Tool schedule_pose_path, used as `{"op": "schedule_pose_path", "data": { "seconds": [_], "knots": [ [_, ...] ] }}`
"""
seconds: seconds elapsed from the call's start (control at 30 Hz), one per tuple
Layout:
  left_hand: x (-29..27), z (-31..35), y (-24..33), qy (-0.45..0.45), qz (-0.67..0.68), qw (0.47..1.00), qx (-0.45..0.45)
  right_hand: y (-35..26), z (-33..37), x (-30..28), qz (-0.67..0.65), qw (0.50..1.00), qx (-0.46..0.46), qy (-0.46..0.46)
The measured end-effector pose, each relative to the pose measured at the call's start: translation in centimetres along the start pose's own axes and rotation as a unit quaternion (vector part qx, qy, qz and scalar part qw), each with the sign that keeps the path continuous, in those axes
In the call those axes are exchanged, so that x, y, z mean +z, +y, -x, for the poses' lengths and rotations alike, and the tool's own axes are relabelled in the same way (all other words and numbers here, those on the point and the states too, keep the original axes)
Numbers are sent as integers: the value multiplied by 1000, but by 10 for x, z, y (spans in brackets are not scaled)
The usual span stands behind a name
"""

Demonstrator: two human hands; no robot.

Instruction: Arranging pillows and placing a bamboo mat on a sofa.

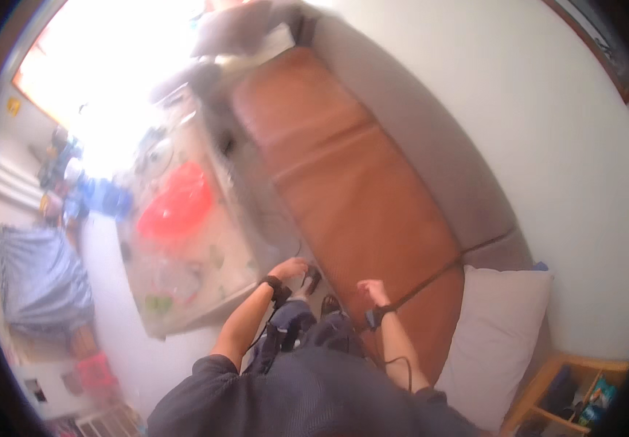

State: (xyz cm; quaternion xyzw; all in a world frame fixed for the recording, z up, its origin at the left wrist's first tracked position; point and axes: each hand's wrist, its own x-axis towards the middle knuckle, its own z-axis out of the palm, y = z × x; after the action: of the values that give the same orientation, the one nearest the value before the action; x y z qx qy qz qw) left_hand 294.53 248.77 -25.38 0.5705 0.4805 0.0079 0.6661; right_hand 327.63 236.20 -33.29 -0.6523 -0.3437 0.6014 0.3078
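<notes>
My left hand point(290, 269) hangs in front of me, over the gap between the low table and the sofa. Its fingers are loosely bent and nothing shows in them, though the picture is soft there. Above the near part of the sofa's brown seat point(362, 175) is my right hand point(374, 291), fingers loosely apart and holding nothing visible. A dark band with a small device point(279, 291) circles my left wrist; another wrist device point(377, 316) is on the right, with a cable along the forearm. My sandalled foot point(330, 304) shows below, between the hands.
On the low table point(220, 295) at left lies a red plastic bag point(176, 202). A pale pillow point(500, 328) rests on the sofa's near end, beside a wooden shelf unit point(584, 364). Blue water containers point(107, 197) and a cloth-covered piece point(45, 277) stand further left.
</notes>
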Motion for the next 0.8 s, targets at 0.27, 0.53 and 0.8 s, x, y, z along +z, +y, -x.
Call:
{"op": "schedule_pose_path", "data": {
  "seconds": [0.27,0.53,0.8],
  "knots": [
    [54,169,-168,164,307,934,-81,-27,19,10,13,994,74,-74],
    [138,309,-252,392,562,728,-30,-57,43,155,153,931,48,-329],
    [195,436,-331,461,571,670,-112,-74,87,353,255,878,-15,-404]
  ]
}}
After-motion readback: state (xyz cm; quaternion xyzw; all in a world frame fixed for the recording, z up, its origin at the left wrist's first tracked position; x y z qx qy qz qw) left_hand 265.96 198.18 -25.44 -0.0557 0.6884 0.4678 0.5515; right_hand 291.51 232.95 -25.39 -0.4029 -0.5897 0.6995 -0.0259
